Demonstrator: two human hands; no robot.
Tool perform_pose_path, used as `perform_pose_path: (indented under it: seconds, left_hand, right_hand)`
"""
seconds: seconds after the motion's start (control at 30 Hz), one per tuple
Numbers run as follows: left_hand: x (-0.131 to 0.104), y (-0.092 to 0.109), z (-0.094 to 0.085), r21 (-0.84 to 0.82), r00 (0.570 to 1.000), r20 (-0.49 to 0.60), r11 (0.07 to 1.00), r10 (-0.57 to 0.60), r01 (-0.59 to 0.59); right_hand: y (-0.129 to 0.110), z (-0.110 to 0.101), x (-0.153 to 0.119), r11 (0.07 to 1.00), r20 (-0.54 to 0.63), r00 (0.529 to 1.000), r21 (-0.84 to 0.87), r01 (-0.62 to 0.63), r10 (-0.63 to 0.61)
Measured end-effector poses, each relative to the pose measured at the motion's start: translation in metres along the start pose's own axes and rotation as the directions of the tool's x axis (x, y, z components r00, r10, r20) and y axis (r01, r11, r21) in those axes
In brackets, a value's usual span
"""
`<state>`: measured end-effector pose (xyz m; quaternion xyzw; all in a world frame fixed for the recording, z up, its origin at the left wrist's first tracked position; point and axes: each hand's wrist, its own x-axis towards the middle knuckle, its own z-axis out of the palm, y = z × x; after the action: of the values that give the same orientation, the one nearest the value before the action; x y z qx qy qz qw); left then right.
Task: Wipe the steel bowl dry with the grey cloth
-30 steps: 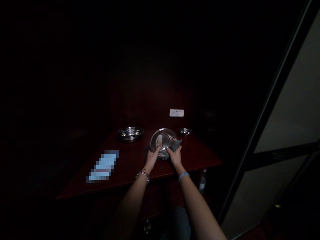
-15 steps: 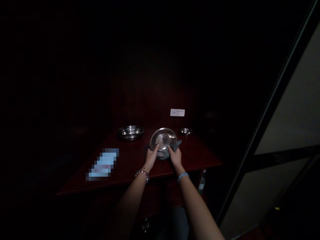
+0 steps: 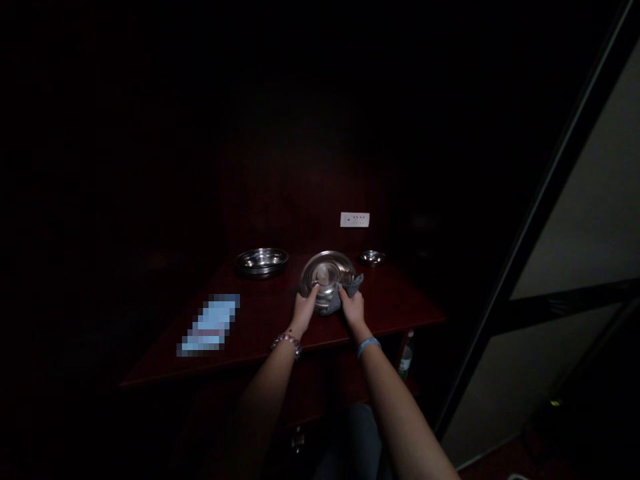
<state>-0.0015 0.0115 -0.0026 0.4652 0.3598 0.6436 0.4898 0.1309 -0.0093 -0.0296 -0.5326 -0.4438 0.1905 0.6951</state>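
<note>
A shiny steel bowl [image 3: 324,272] is held tilted over the dark red desk, its inside facing me. My left hand [image 3: 304,312] grips its lower left rim, the thumb lying over the inside. At the lower right, my right hand [image 3: 353,308] presses a grey cloth [image 3: 331,305] against the bowl with its thumb. The fingers of both hands are mostly hidden behind the rim. A bracelet of beads circles my left wrist and a blue band my right.
Stacked steel bowls [image 3: 261,261] stand at the back left of the desk [image 3: 270,313]. A smaller steel bowl [image 3: 372,258] sits at the back right. A blurred blue item [image 3: 210,325] lies on the left. Beneath the right edge stands a bottle [image 3: 405,360]. The wall carries a white socket [image 3: 355,219].
The view has shifted slightly. My right thumb has moved a little on the cloth, while both hands keep hold of the bowl in nearly the same pose.
</note>
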Motion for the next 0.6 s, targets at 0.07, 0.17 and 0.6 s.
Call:
perform_pose_path:
  seconds: [0.07,0.17,0.6]
  left_hand:
    - [-0.0007,0.0005,-0.0003,0.004,1.000,-0.002,1.000,-0.008,0.008]
    - [-0.0029,0.0021,-0.0007,0.009,0.999,-0.006,0.999,-0.031,0.031]
    - [-0.0013,-0.0010,-0.0002,0.006,0.999,0.021,0.999,-0.031,0.031]
  right_hand:
    - [-0.0007,0.0003,-0.0002,1.000,-0.009,1.000,0.007,-0.012,0.012]
    - [-0.0010,0.0006,0.0000,1.000,-0.013,1.000,0.011,-0.025,0.025]
    - [0.0058,0.0023,0.0021,0.997,0.000,1.000,0.077,-0.029,0.029]
